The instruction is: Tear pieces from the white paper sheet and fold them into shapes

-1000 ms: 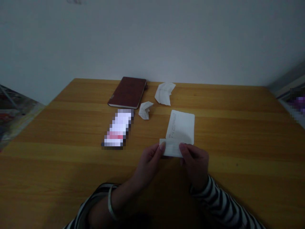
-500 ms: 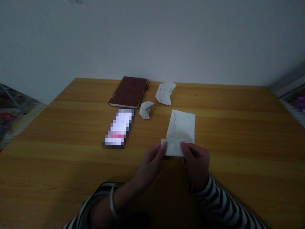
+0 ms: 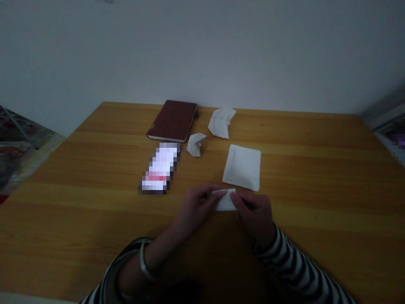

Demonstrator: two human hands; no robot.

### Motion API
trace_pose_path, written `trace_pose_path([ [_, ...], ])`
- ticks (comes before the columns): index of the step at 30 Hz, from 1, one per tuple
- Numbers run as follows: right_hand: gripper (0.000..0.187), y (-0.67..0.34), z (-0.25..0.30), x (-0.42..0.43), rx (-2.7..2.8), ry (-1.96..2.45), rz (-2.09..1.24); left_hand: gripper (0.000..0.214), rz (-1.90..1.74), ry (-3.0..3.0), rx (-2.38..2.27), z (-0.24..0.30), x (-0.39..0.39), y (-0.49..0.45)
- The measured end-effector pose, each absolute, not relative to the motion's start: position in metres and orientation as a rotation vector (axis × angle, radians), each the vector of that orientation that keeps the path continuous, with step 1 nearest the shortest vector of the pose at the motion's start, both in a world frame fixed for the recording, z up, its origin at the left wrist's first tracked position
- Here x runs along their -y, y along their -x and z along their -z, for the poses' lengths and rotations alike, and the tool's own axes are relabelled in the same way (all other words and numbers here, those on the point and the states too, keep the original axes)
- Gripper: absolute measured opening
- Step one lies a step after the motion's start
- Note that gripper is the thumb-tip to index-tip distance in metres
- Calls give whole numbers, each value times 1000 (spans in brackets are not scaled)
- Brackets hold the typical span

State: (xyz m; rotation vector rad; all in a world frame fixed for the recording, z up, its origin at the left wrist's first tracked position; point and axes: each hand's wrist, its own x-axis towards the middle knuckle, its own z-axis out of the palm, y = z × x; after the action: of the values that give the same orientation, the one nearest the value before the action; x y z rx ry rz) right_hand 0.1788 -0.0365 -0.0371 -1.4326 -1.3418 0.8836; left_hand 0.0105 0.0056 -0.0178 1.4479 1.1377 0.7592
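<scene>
A small folded piece of white paper (image 3: 225,202) is held between both hands above the near part of the table. My left hand (image 3: 198,206) pinches its left side, thumb on top. My right hand (image 3: 255,211) grips the right edge between thumb and fingers. Just beyond lies a lined sheet of paper (image 3: 243,166) with some writing down its left side. Farther back stand two folded paper pieces, a smaller one (image 3: 194,145) and a larger one (image 3: 219,122), each made of several pleated layers bent at an angle.
On the wooden table (image 3: 316,177) a phone (image 3: 160,166) with a lit, blurred screen lies left of the sheet. Behind it is a closed brown notebook (image 3: 174,120). A pale wall (image 3: 221,50) rises along the table's far edge.
The held paper now looks narrower between my hands, and my right hand has come a little left. My left fingers have moved over its top edge. The view has shifted slightly.
</scene>
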Motion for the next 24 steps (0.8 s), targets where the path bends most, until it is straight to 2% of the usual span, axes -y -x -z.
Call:
trace_pose_path([
  [4, 35, -176, 37, 36, 1318, 1414, -1030, 20, -769, -1533, -1226, 15, -6, -6],
  [7, 26, -174, 38, 36, 1223, 1328, -1226, 21, -830, -1447, -1272, 16, -2, -9],
  [10, 22, -172, 41, 36, 1218, 1374, -1197, 21, -882, -1379, -1294, 15, 2, -14],
  [13, 26, -171, 44, 36, 1217, 1469, -1131, 19, -914, -1395, -1320, 12, 2, -15],
  [18, 32, -169, 44, 36, 1162, 1325, -1232, 18, -931, -1431, -1357, 11, -2, -13],
  [24, 31, -166, 41, 36, 1095, 1308, -1331, 16, -941, -1183, -1309, 20, -4, -12],
])
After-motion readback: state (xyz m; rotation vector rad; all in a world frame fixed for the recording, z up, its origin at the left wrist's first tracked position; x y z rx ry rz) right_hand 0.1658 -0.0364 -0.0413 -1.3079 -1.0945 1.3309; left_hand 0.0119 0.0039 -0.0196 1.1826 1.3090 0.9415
